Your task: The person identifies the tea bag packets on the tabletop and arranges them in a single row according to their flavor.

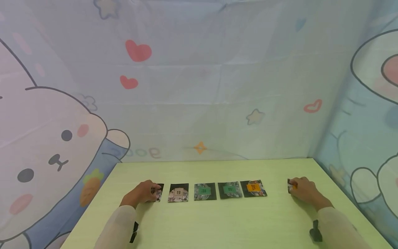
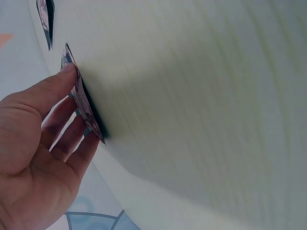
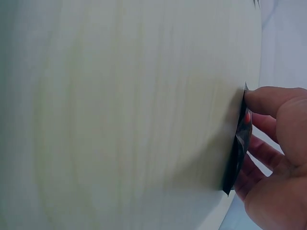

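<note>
At the left end of a row on the table, my left hand (image 1: 143, 192) grips a small square packet with a pink and black print (image 1: 159, 194). The left wrist view shows the thumb on one edge of this packet (image 2: 84, 103) and the fingers at its far side. Farther right, apart from the row, my right hand (image 1: 304, 190) holds a dark square packet with an orange patch (image 1: 290, 187). Thumb and fingers span this packet (image 3: 238, 148) in the right wrist view; its face is mostly hidden by the hand in the head view.
Between the hands lie a pink-labelled packet (image 1: 178, 193), two green-labelled packets (image 1: 205, 192) and an orange-labelled packet (image 1: 253, 188), side by side. The pale table (image 1: 217, 224) ends at a cartoon-printed curtain (image 1: 192, 114) behind and on both sides.
</note>
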{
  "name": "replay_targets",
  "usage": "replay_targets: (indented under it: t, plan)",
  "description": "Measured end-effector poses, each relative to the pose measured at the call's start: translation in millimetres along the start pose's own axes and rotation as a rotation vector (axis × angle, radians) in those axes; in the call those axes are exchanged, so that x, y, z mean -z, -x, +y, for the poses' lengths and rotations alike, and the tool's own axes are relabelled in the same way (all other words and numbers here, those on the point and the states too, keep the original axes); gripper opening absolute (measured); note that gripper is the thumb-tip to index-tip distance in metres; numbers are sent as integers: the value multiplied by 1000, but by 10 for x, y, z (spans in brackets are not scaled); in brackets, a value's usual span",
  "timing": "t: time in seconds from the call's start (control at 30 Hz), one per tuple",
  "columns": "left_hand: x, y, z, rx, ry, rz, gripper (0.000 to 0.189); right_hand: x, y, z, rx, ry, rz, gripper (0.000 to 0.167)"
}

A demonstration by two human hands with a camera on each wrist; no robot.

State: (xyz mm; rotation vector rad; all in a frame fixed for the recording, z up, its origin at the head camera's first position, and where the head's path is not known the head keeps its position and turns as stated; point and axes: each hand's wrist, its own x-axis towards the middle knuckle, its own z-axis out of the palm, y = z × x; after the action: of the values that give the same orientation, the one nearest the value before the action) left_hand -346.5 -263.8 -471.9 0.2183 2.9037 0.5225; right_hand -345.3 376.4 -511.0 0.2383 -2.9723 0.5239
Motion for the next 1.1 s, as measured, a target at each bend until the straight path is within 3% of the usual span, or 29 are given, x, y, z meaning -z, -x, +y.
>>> replay_targets:
  t: [0.3, 0.7, 1.1]
  plan:
    - [7, -7, 6, -1, 2, 2, 44, -25, -70, -138, -23, -40, -62, 42]
    - [-9, -4, -13, -3, 4, 0, 43, -83, -126, -250, 7, -59, -95, 44]
    - [-3, -3, 1, 0, 3, -1, 43, -106, -173, -385, -34, -107, -159, 40]
